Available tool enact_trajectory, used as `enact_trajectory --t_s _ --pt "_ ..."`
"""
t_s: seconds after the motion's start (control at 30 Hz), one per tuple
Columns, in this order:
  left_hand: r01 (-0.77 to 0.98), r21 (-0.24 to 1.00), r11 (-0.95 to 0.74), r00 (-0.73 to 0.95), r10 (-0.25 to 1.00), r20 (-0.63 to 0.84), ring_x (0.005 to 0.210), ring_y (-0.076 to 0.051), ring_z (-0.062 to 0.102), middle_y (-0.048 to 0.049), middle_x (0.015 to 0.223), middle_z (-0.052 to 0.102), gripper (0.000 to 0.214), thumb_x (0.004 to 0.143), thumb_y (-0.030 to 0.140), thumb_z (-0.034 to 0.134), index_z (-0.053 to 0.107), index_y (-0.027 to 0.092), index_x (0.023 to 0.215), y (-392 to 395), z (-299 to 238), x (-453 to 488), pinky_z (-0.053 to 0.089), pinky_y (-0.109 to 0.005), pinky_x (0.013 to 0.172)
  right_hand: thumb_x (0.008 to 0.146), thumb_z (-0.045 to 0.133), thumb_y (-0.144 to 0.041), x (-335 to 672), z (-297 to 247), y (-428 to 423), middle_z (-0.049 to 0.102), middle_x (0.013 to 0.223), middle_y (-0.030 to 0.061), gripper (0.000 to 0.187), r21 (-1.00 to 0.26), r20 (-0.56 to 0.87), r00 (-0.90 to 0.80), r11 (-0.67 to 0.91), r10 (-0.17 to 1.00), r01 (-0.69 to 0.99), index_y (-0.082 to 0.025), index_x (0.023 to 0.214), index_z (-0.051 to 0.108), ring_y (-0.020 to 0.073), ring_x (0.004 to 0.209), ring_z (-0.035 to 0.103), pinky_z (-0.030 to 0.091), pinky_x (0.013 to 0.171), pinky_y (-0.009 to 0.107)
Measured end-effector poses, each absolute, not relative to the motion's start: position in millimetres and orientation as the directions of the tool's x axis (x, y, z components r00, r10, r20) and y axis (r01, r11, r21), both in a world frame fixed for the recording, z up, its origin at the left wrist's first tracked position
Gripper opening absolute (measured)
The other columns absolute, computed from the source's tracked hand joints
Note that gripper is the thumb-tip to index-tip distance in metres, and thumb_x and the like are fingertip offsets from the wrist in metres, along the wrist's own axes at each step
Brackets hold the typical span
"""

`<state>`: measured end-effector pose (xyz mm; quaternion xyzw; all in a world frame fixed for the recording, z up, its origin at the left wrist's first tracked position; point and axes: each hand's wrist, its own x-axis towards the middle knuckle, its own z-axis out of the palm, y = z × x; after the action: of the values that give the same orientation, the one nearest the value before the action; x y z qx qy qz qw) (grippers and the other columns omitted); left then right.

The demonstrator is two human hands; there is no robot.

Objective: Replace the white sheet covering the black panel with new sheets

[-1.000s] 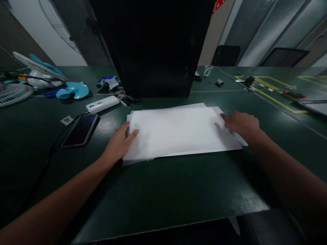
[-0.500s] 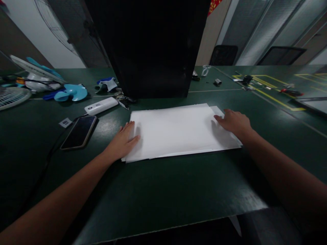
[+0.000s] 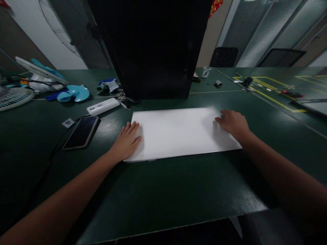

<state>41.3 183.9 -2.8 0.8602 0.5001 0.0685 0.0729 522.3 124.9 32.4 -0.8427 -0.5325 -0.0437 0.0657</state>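
A stack of white paper sheets lies flat on the green tabletop, its edges almost lined up. My left hand rests on the stack's left end, palm down, with the fingers stretched and the thumb apart. At the upper right edge, my right hand has its fingers bent round the sheets and the thumb over the top. The undersides of its fingertips are hidden. Along the front edge a small bit of lower sheet sticks out.
Left of the sheets are a phone, a white power bank and a cable with a tag. Farther left lie a blue fan blade and a fan grille. A tall black panel stands behind the sheets.
The sheets have come closer into line, with the top one shifted slightly right and its corners nearer those below. My left hand has slid a little right; my right fingers have curled in more.
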Motion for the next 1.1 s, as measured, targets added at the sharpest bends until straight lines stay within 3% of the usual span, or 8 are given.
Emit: enact_trajectory --t_s 0.2,0.33,0.53,0.7,0.77,0.9,1.0,1.1 --pt "0.848 0.231 -0.478 0.476 0.877 0.068 0.161 -0.038 0.015 -0.0201 0.173 0.025 0.067 0.104 0.040 0.033 0.032 0.008 0.162 187.8 -6.5 41.6 0.021 -0.059 0.130 0.099 0.049 -0.048 497.6 39.1 116.7 0.072 0.113 0.0259 0.054 0.064 0.104 0.377 -0.384 0.921 0.921 -0.012 0.134 0.067 0.0410 0.104 0.069 0.054 0.088 0.058" --pt "0.834 0.289 -0.469 0.464 0.881 0.091 0.162 -0.037 0.015 -0.0197 0.173 0.026 0.065 0.103 0.037 0.032 0.034 0.008 0.161 189.1 -8.4 42.7 0.020 -0.058 0.130 0.102 0.041 -0.049 484.4 40.6 113.2 0.070 0.117 0.0273 0.053 0.102 0.076 0.346 -0.352 0.935 0.930 -0.011 0.127 0.068 0.0397 0.104 0.069 0.054 0.088 0.057" --pt "0.833 0.329 -0.444 0.453 0.890 0.055 0.162 -0.038 0.012 -0.0225 0.173 0.023 0.068 0.104 0.042 0.028 0.034 0.005 0.161 189.0 -4.5 46.2 0.016 -0.058 0.131 0.103 0.026 -0.059 468.8 39.3 109.0 0.061 0.136 0.0307 0.069 0.099 0.037 0.323 -0.325 0.946 0.940 -0.010 0.132 0.066 0.0426 0.110 0.068 0.054 0.088 0.061" --pt "0.819 0.341 -0.461 0.477 0.878 0.043 0.162 -0.038 0.009 -0.0245 0.173 0.021 0.070 0.104 0.045 0.029 0.034 0.004 0.160 186.5 -0.1 46.0 0.015 -0.060 0.130 0.102 0.018 -0.067 467.3 37.9 108.3 0.066 0.130 0.0302 0.081 0.079 0.005 0.323 -0.322 0.947 0.943 -0.011 0.134 0.067 0.0459 0.120 0.065 0.051 0.095 0.066" --pt "0.819 0.348 -0.455 0.470 0.881 0.047 0.162 -0.037 0.010 -0.0245 0.173 0.022 0.070 0.104 0.046 0.029 0.035 0.004 0.160 184.8 1.3 45.9 0.016 -0.059 0.130 0.099 0.023 -0.073 473.4 40.3 108.7 0.056 0.149 0.0279 0.084 0.067 -0.002 0.243 -0.242 0.970 0.968 -0.013 0.144 0.062 0.0456 0.139 0.051 0.044 0.108 0.067" --pt "0.817 0.376 -0.438 0.446 0.892 0.070 0.162 -0.034 0.014 -0.0238 0.172 0.025 0.069 0.104 0.046 0.030 0.036 0.004 0.159 182.3 3.0 45.7 0.019 -0.057 0.130 0.087 0.052 -0.081 490.6 50.6 105.0 0.011 0.177 0.0094 0.097 -0.099 -0.156 -0.184 0.170 0.970 0.980 -0.024 0.164 0.038 0.0361 0.162 0.008 0.017 0.129 0.060" --pt "0.813 0.378 -0.443 0.445 0.891 0.088 0.162 -0.035 0.016 -0.0235 0.171 0.027 0.068 0.103 0.044 0.034 0.037 0.005 0.158 182.2 3.0 44.9 0.021 -0.057 0.130 0.070 0.071 -0.082 498.3 58.2 95.8 -0.005 0.177 0.0012 0.121 -0.185 -0.312 -0.309 0.262 0.899 0.947 -0.036 0.169 0.020 0.0381 0.161 -0.007 0.006 0.128 0.066" --pt "0.807 0.373 -0.458 0.458 0.884 0.092 0.162 -0.034 0.018 -0.0230 0.171 0.029 0.067 0.101 0.041 0.036 0.038 0.006 0.158 182.7 2.6 44.2 0.022 -0.057 0.129 0.063 0.081 -0.078 500.8 61.0 85.0 -0.010 0.176 -0.0010 0.132 -0.206 -0.408 -0.342 0.279 0.846 0.938 -0.041 0.169 0.012 0.0410 0.159 -0.010 0.002 0.126 0.070"
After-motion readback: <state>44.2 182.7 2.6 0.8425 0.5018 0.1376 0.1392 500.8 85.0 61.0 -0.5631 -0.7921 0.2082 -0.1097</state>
